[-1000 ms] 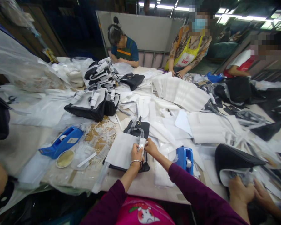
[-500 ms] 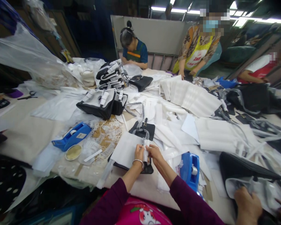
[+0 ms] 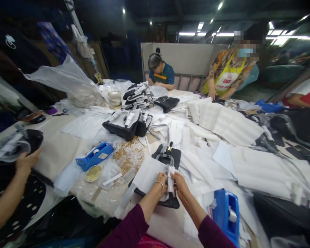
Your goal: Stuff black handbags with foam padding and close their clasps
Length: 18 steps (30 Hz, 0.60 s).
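A black handbag lies flat on the table in front of me, partly covered by a white paper sheet. My left hand and my right hand meet over the bag's near end. Both pinch a small white paper wrap around a part of the bag. A bangle sits on my left wrist. My sleeves are dark purple.
A blue tape dispenser stands just right of my hands, another blue tape dispenser to the left beside a round lid. Wrapped black bags and white paper piles cover the table. Co-workers stand at the far side; another person's hand is at the left.
The view has lifted and turned left, so the table sits lower in frame. My hands stay together on the white wrap. A person's hand on the left has come into view.
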Each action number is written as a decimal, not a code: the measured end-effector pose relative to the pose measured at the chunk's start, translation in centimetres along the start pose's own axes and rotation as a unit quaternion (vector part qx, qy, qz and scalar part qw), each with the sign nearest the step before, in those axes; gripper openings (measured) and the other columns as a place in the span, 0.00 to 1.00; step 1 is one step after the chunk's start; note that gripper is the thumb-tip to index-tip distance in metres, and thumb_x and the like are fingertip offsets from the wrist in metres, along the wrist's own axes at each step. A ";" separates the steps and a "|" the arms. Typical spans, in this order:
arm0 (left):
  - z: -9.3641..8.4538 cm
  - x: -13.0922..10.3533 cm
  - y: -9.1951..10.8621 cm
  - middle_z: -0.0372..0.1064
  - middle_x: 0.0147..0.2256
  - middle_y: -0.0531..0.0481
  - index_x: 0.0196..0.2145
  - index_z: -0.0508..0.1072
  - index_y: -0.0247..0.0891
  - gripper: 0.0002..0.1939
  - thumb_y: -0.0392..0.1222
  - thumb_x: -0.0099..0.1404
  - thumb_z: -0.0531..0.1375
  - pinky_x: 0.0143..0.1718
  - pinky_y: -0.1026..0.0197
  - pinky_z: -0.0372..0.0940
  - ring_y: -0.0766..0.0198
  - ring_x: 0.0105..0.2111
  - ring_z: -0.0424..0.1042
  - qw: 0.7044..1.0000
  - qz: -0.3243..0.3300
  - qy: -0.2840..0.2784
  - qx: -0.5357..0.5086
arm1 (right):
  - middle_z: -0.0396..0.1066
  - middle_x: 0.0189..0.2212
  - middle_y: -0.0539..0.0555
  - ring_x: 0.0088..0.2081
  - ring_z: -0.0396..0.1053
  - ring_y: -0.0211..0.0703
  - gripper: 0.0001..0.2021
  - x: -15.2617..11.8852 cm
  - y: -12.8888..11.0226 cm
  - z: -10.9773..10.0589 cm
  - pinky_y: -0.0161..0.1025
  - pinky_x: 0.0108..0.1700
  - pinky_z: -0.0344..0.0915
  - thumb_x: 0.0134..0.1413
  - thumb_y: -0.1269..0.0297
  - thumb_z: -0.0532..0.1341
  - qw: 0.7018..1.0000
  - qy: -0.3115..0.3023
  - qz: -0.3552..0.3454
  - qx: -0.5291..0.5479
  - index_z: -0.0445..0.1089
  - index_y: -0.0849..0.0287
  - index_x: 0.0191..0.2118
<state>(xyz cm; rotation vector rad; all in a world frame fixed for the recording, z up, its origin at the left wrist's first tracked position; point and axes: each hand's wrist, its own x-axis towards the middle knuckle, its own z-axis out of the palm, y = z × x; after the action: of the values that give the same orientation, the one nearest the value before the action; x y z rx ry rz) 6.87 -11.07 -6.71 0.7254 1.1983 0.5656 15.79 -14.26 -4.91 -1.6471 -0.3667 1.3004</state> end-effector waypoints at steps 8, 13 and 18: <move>-11.6 -0.9 9.9 0.66 0.45 0.41 0.43 0.72 0.39 0.17 0.38 0.53 0.58 0.53 0.49 0.58 0.52 0.46 0.65 0.868 0.273 -0.010 0.414 | 0.69 0.21 0.50 0.25 0.67 0.41 0.11 4.2 -3.3 -3.5 0.35 0.27 0.59 0.35 0.63 0.63 0.973 0.030 -0.048 -0.223 0.70 0.59 0.31; -15.5 2.4 9.4 0.54 0.59 0.36 0.55 0.66 0.38 0.34 0.38 0.48 0.62 0.59 0.45 0.49 0.43 0.59 0.53 0.815 0.186 -0.085 0.542 | 0.73 0.27 0.53 0.28 0.70 0.41 0.09 9.9 -6.7 0.2 0.35 0.29 0.62 0.41 0.70 0.59 0.929 0.070 -0.132 -0.339 0.71 0.61 0.33; -16.6 4.7 7.3 0.54 0.59 0.36 0.58 0.62 0.38 0.32 0.42 0.54 0.59 0.62 0.47 0.46 0.46 0.61 0.51 0.835 0.158 -0.162 0.502 | 0.73 0.33 0.56 0.34 0.71 0.40 0.15 17.0 -11.2 5.8 0.33 0.35 0.63 0.42 0.76 0.57 0.892 0.127 -0.147 -0.408 0.71 0.64 0.39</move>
<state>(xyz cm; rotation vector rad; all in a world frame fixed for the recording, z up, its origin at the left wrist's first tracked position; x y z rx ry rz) -7.86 0.42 -7.31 1.8647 1.0024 0.0074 20.85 6.31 -5.30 -2.3014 -1.0611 0.6996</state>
